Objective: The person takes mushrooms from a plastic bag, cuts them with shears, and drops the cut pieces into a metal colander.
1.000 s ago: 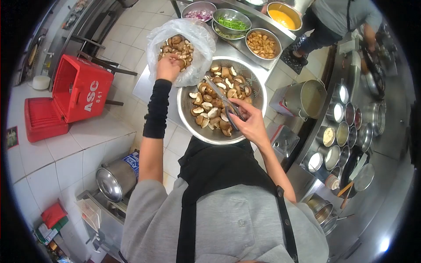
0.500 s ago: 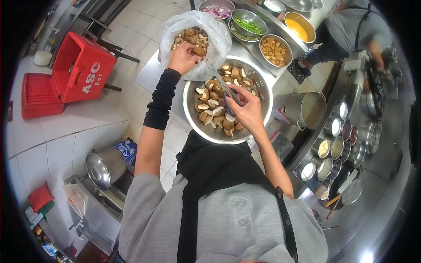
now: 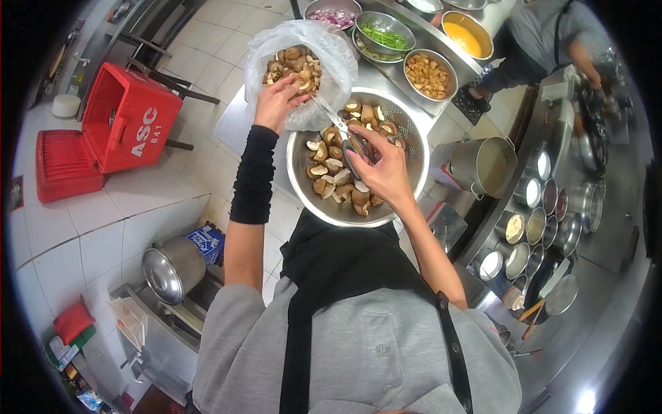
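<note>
My left hand (image 3: 277, 103) pinches a brown mushroom (image 3: 303, 81) over the open clear plastic bag (image 3: 338, 69), which holds more mushrooms. In my right hand (image 3: 380, 162) are the dark handles of a pair of scissors (image 3: 331, 114); the blades point up and left to the mushroom and look parted. Beneath the right hand, a metal colander (image 3: 298, 181) holds cut mushroom pieces (image 3: 332, 165) with pale cut faces.
Bowls of chopped onion (image 3: 336, 15), green stalks (image 3: 383, 34), brown cubes (image 3: 429, 76) and yellow liquid (image 3: 463, 38) stand beyond. A co-worker (image 3: 545, 41) is at the upper right, near a tall pot (image 3: 483, 168). A red cooler (image 3: 127, 124) lies left.
My left hand has raised a mushroom from among the others in the bag. The scissors in my right hand have moved up and left, towards that mushroom.
</note>
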Action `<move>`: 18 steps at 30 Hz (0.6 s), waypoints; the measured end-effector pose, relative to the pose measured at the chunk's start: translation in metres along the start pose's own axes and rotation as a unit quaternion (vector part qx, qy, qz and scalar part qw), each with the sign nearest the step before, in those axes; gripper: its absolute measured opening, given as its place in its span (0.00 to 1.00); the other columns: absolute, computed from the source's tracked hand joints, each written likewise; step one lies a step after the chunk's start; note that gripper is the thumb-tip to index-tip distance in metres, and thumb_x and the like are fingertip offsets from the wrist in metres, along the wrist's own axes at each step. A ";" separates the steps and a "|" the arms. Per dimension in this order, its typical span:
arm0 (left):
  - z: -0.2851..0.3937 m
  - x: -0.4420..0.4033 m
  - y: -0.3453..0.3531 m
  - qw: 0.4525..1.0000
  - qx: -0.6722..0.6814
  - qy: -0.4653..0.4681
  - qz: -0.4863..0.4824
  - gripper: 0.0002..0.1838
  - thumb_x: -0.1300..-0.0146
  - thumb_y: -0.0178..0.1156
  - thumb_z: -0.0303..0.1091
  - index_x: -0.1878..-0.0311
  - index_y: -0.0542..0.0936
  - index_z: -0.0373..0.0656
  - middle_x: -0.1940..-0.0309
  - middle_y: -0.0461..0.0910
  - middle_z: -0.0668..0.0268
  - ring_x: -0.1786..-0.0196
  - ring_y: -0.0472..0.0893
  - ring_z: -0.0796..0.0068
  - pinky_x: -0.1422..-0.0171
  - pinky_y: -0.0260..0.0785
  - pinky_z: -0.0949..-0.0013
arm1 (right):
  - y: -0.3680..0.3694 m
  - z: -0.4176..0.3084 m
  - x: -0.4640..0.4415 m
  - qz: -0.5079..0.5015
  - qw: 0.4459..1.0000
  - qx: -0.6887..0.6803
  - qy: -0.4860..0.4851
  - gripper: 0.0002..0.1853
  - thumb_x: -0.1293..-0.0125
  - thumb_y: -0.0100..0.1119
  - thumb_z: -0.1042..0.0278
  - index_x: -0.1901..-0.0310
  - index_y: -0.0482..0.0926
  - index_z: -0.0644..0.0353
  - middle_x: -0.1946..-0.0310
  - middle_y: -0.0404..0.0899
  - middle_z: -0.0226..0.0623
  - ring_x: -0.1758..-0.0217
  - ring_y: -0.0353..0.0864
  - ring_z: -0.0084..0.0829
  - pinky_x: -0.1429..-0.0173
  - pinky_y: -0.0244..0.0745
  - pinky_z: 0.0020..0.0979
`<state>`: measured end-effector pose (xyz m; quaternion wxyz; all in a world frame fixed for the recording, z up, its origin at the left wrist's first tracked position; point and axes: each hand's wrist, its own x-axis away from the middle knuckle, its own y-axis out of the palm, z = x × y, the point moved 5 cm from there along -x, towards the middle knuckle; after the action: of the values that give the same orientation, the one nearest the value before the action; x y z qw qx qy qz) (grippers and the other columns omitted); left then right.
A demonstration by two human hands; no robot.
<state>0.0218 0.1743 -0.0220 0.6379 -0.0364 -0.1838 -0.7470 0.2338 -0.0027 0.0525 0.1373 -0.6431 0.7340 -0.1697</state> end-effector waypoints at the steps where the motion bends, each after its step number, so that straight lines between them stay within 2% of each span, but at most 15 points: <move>1: 0.004 0.008 0.001 0.999 0.038 -0.008 0.003 0.21 0.25 0.56 0.24 0.33 0.73 0.25 0.40 0.78 0.52 0.42 0.83 0.64 0.37 0.82 0.63 | 0.002 0.001 -0.001 -0.003 1.000 -0.002 -0.007 0.24 0.40 0.71 0.62 0.41 0.84 0.55 0.81 0.75 0.31 0.78 0.73 0.25 0.67 0.72 0.31; 4: 0.019 0.031 0.004 0.996 0.080 0.025 0.012 0.21 0.25 0.55 0.23 0.32 0.71 0.24 0.38 0.77 0.51 0.41 0.83 0.62 0.34 0.80 0.61 | 0.004 -0.012 -0.004 -0.022 1.000 -0.003 0.010 0.24 0.40 0.71 0.63 0.41 0.85 0.55 0.81 0.75 0.31 0.78 0.73 0.25 0.67 0.72 0.31; 7: 0.027 0.048 0.004 0.995 0.093 0.029 0.032 0.20 0.24 0.57 0.26 0.34 0.73 0.24 0.40 0.79 0.52 0.41 0.83 0.63 0.32 0.79 0.59 | 0.008 -0.015 -0.010 -0.030 1.000 0.002 -0.002 0.24 0.40 0.72 0.62 0.42 0.85 0.54 0.81 0.75 0.32 0.78 0.73 0.25 0.67 0.71 0.31; 13: 0.021 0.063 -0.006 0.997 0.070 0.012 0.012 0.18 0.24 0.59 0.28 0.39 0.77 0.22 0.45 0.83 0.54 0.44 0.84 0.67 0.34 0.79 0.63 | 0.017 -0.018 -0.024 -0.062 0.997 0.024 -0.030 0.24 0.41 0.72 0.59 0.42 0.85 0.53 0.79 0.77 0.33 0.77 0.74 0.26 0.67 0.72 0.32; 18: 0.017 0.065 -0.012 0.999 0.044 0.012 0.010 0.18 0.24 0.60 0.29 0.42 0.78 0.21 0.45 0.83 0.53 0.45 0.84 0.68 0.36 0.80 0.65 | 0.022 -0.021 -0.030 -0.071 0.995 0.025 -0.058 0.24 0.40 0.72 0.60 0.43 0.85 0.57 0.78 0.77 0.35 0.77 0.74 0.28 0.66 0.73 0.33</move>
<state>-0.0051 0.1206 0.0099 0.6486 -0.0010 -0.2086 -0.7320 0.2091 0.0314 0.0614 0.1834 -0.6986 0.6728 -0.1600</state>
